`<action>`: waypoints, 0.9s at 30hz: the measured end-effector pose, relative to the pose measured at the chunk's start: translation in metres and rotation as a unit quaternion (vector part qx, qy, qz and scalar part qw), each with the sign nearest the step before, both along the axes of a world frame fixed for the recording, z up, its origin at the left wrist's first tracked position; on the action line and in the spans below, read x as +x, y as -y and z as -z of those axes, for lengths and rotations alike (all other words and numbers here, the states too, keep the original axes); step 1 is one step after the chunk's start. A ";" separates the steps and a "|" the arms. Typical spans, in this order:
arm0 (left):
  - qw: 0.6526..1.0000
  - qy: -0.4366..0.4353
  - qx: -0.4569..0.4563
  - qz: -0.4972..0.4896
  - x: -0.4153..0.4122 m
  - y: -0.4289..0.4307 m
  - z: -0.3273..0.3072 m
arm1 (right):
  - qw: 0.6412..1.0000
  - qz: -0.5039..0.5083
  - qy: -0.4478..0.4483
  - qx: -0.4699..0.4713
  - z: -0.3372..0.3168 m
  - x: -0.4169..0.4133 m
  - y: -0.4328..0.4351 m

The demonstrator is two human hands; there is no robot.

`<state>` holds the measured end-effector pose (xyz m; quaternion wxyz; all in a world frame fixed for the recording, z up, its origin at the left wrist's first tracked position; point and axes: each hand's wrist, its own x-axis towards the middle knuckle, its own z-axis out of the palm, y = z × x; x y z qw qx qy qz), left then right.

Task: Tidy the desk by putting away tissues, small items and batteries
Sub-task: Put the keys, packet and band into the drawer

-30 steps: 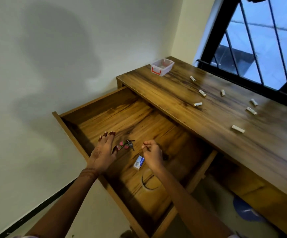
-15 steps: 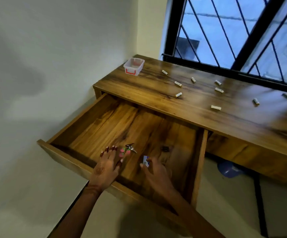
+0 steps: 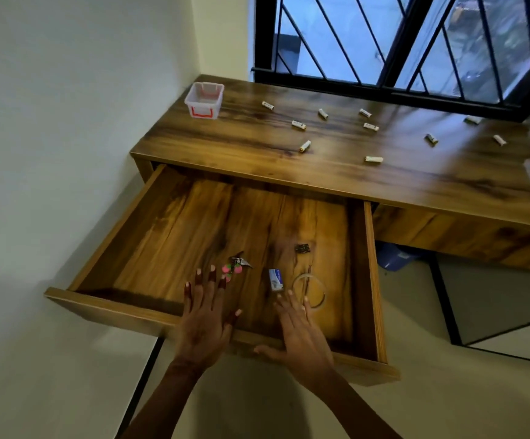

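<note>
Splayed and empty, left hand (image 3: 203,324) and right hand (image 3: 303,339) — small box (image 3: 275,279) just past right fingertips (image 3: 290,293) in drawer (image 3: 178,236).

Head camera looks down, close over the open drawer (image 3: 194,232)

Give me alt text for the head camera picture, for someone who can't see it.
A person's left hand and right hand, both flat and open, reach over the front edge of a pulled-out drawer that holds a small blue-and-white box, pink trinkets and a clear ring. Batteries lie scattered on the desk behind, near a clear bin.
</note>
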<state>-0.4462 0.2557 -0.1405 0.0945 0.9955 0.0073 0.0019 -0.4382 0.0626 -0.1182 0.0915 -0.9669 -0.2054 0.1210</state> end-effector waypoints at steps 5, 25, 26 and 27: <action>1.000 0.000 0.014 0.009 0.020 -0.002 0.003 | 1.000 0.004 -0.014 -0.024 0.006 0.018 0.000; 0.989 0.062 -0.014 0.131 0.234 -0.007 0.001 | 0.991 0.025 0.107 -0.082 0.008 0.234 0.008; 0.989 0.059 -0.015 0.133 0.243 -0.007 0.001 | 0.990 0.025 0.112 -0.086 0.010 0.243 0.009; 0.989 0.053 -0.014 0.136 0.254 -0.007 0.002 | 0.989 0.025 0.116 -0.089 0.011 0.253 0.009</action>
